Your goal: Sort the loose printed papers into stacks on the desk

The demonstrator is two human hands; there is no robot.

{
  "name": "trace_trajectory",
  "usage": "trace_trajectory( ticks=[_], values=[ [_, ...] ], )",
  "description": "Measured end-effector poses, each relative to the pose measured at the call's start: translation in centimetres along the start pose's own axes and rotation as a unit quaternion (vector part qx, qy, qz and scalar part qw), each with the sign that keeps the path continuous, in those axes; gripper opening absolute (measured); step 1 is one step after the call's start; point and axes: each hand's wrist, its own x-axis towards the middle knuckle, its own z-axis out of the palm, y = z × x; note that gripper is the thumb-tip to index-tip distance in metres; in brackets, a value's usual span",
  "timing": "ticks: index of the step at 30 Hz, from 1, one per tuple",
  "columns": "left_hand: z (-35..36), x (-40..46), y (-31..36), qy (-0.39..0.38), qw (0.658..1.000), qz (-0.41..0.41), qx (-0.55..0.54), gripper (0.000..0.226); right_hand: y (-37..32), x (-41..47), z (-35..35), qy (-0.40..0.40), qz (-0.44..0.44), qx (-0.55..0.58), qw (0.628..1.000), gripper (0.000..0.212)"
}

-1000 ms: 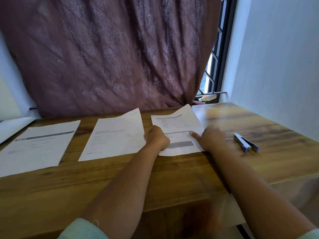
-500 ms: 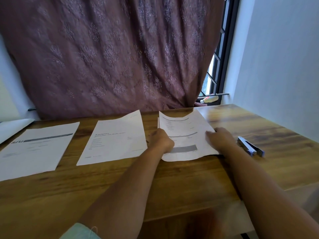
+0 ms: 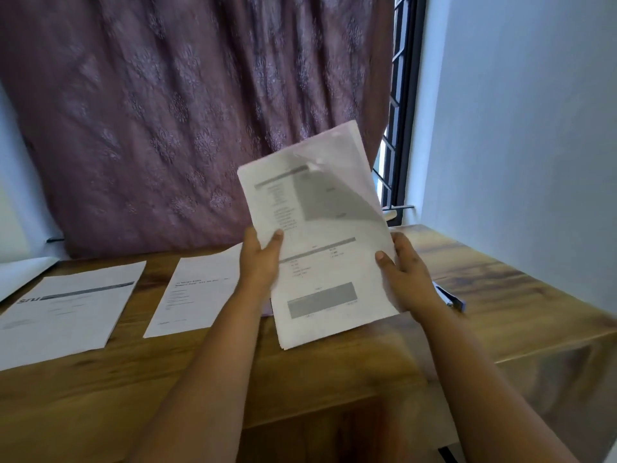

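Now both hands [image 3: 258, 262] [image 3: 405, 272] grip the papers' [image 3: 320, 255] side edges.

Both forearms bare, reaching forward and up from the lower edge of the view, converging toward the middle. Left hand [image 3: 259, 262] raised, back of the hand toward the camera, thumb laid across the front of the held sheets [image 3: 320, 248] at their left edge, fingers hidden behind them. Right hand [image 3: 405, 274] at about the same height, just to the right, thumb pressed on the front of the sheets near their right edge, fingers curled round behind. Wrists roughly straight, hands well apart. Pale sleeve cuffs barely visible at the bottom corners.
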Motion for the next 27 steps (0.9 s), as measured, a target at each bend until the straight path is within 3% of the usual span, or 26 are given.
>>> trace_trajectory(
  ticks=[3, 5, 7, 10, 13, 15, 19, 23, 27],
  values=[
    [-0.8, -2.8, 3.9, 0.007, 0.990, 0.134, 0.044, 0.012, -2.9, -0.9, 0.0, 0.024, -0.050, -0.001, 0.998, 0.030],
    [-1.3, -5.2, 6.1, 0.010, 0.971, 0.216, 0.103, 0.010, -4.5, -1.5, 0.7, 0.060, -0.043, 0.065, 0.995, 0.030],
    [-1.8, -6.8, 6.9, 0.010, 0.956, 0.249, 0.153, 0.010, -5.6, -2.4, 1.7, 0.094, -0.057, 0.094, 0.990, 0.030],
    [-3.4, -7.9, 5.6, 0.009, 0.966, 0.188, 0.178, 0.010, -5.6, -4.2, 3.9, 0.091, -0.081, 0.064, 0.990, 0.030],
    [-4.9, -9.3, 3.6, 0.012, 0.971, 0.113, 0.212, 0.018, -4.4, -5.5, 5.8, 0.047, -0.048, 0.050, 0.997, 0.035],
    [-5.7, -9.9, 3.5, 0.013, 0.964, 0.122, 0.236, 0.025, -4.3, -5.8, 6.2, 0.036, -0.029, 0.047, 0.998, 0.037],
    [-7.9, -9.5, 5.6, 0.044, 0.970, 0.142, 0.194, 0.013, -6.1, -5.8, 6.0, 0.064, -0.059, 0.066, 0.994, 0.032],
    [-9.3, -10.4, 3.5, 0.037, 0.974, 0.040, 0.220, 0.024, -5.6, -7.4, 8.3, -0.047, 0.015, 0.019, 0.999, 0.033],
    [-10.9, -10.9, 3.4, 0.054, 0.970, -0.002, 0.235, 0.032, -6.3, -6.9, 9.3, -0.059, 0.047, 0.008, 0.997, 0.028]
  ],
)
